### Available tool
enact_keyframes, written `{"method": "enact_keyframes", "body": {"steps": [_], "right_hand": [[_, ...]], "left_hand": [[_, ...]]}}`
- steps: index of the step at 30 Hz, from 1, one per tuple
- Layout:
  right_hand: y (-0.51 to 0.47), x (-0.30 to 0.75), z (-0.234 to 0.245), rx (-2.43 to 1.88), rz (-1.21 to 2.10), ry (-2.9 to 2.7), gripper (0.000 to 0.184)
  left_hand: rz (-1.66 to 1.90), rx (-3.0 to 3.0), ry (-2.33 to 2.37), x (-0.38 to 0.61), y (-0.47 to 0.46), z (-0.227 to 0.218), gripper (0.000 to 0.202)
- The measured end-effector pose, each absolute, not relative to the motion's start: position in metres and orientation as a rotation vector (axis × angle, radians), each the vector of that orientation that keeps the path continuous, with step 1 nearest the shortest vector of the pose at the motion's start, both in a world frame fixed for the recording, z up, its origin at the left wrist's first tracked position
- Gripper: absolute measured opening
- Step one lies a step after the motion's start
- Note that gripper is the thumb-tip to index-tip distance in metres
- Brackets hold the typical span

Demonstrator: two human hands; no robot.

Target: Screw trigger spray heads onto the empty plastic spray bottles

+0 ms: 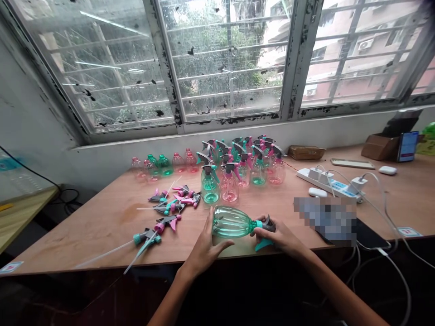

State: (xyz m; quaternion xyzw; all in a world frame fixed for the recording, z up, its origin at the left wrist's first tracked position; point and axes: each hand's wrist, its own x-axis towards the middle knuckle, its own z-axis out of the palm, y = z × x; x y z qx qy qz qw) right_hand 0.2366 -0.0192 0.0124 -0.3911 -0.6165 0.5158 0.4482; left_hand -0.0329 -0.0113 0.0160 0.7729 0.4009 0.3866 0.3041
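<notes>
I hold a clear green spray bottle [231, 222] on its side above the near edge of the wooden table [102, 222]. My left hand [205, 246] cups the bottle's base, fingers wrapped round it. At the neck, my right hand [280, 237] grips the grey and teal trigger head [267, 226]. Several loose trigger heads with long dip tubes [163, 217] lie on the table to the left. Behind them stand several assembled green and pink spray bottles [238, 170], and several bare bottles without heads [163, 165] are lined up by the wall.
A white power strip [331, 183] with plugged chargers and cables lies at the right, beside a blurred patch. A phone [407, 146] leans on a cardboard box [379, 146], and another phone [351, 163] lies flat. A barred window runs along the back wall.
</notes>
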Motion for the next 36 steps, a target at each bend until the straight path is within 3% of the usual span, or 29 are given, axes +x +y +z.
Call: {"method": "enact_keyframes", "body": {"steps": [3, 11, 16, 22, 26, 36], "right_hand": [[-0.0185, 0.2364, 0.0117, -0.944, 1.291, -1.492, 0.035], [-0.0199, 0.2376, 0.0118, -0.923, 1.315, -1.477, 0.035], [-0.0189, 0.2383, 0.0107, -0.923, 1.304, -1.483, 0.035], [-0.0182, 0.2395, 0.0089, -0.921, 1.286, -1.518, 0.034], [-0.0206, 0.2392, 0.0126, -0.947, 1.254, -1.557, 0.031], [-0.0208, 0.2387, 0.0134, -0.948, 1.276, -1.537, 0.033]], "left_hand": [[1.04, 2.066, 1.071, -0.0311, -0.012, 0.0205, 0.098], [1.042, 2.07, 1.063, -0.0294, -0.0096, 0.0138, 0.11], [1.03, 2.089, 1.038, -0.0303, -0.0112, 0.0213, 0.091], [1.063, 2.105, 1.05, -0.0301, -0.0101, 0.015, 0.095], [1.049, 2.06, 1.029, -0.0316, -0.0094, 0.0118, 0.109], [1.047, 2.121, 1.043, -0.0316, -0.0104, 0.0133, 0.098]]}}
